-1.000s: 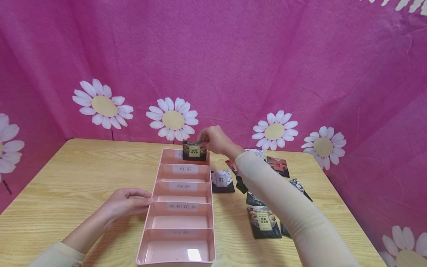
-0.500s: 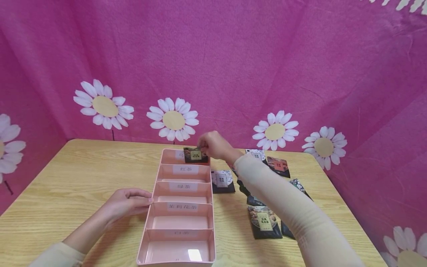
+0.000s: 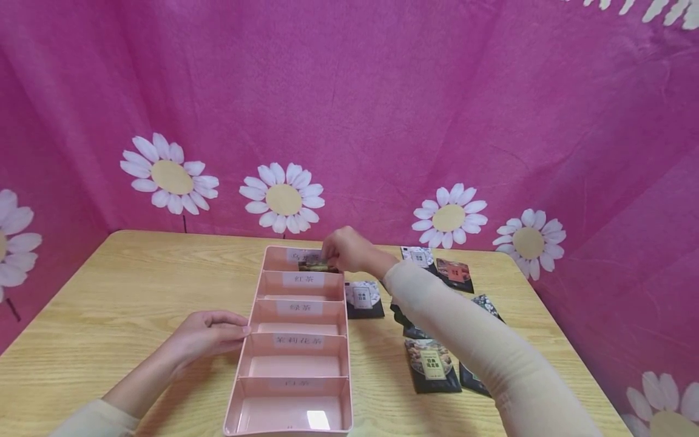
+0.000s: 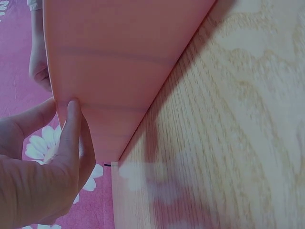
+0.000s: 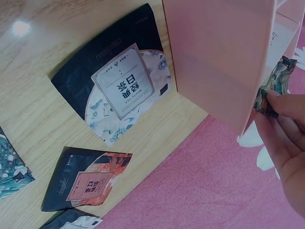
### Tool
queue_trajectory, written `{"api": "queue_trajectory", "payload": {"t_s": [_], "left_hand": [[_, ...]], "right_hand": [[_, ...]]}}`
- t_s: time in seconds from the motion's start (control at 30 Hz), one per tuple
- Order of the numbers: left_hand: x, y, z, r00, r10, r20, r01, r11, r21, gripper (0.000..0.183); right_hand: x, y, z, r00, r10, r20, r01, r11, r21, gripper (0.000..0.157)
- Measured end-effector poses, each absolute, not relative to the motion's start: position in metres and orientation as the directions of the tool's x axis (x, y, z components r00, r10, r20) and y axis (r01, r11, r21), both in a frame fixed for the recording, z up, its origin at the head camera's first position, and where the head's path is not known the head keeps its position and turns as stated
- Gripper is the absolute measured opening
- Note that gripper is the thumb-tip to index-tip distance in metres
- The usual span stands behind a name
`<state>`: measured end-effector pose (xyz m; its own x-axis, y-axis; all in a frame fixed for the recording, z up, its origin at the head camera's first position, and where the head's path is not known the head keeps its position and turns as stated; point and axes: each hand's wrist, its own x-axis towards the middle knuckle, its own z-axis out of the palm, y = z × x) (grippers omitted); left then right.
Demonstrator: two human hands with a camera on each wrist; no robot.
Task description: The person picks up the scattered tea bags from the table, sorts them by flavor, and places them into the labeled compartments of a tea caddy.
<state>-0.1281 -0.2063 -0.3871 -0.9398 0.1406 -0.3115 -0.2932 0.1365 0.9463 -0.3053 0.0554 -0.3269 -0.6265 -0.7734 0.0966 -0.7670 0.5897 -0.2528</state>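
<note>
A long pink divided box (image 3: 295,376) stands on the table, with a paper label on each compartment. At its far compartment, my right hand (image 3: 346,250) pinches the top edge of a dark tea packet (image 3: 317,266), most of which is down behind the divider. In the right wrist view, thumb and fingers hold the packet's patterned corner (image 5: 279,86) beside the box wall. My left hand (image 3: 210,332) touches the box's left side; in the left wrist view, one fingertip (image 4: 72,107) rests on the outer wall and another meets the rim.
Right of the box lie several tea packets: a white-tea one (image 3: 363,298) close to the wall, a red-labelled one (image 3: 455,274), a yellow-labelled one (image 3: 432,365), others partly under the right sleeve (image 3: 459,328). A pink daisy-print cloth (image 3: 360,121) hangs behind the table.
My right hand has lowered the tea packet from above the far compartment down into it, so that only its upper edge shows. The left hand has stayed at the box's side.
</note>
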Motion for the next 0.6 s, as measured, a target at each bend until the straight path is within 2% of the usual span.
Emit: {"api": "queue_trajectory", "payload": {"t_s": [0.27, 0.6], "left_hand": [[-0.1265, -0.2048, -0.3862, -0.941, 0.132, -0.311, -0.291, 0.150, 0.945, 0.042], [-0.1266, -0.2055, -0.3851, -0.942, 0.138, -0.307, -0.286, 0.152, 0.946, 0.043]], "right_hand": [[-0.3004, 0.0564, -0.3266, -0.618, -0.781, 0.087, -0.777, 0.590, -0.220, 0.016], [-0.2961, 0.0617, -0.3204, -0.596, -0.799, 0.082, -0.790, 0.564, -0.242, 0.018]]}}
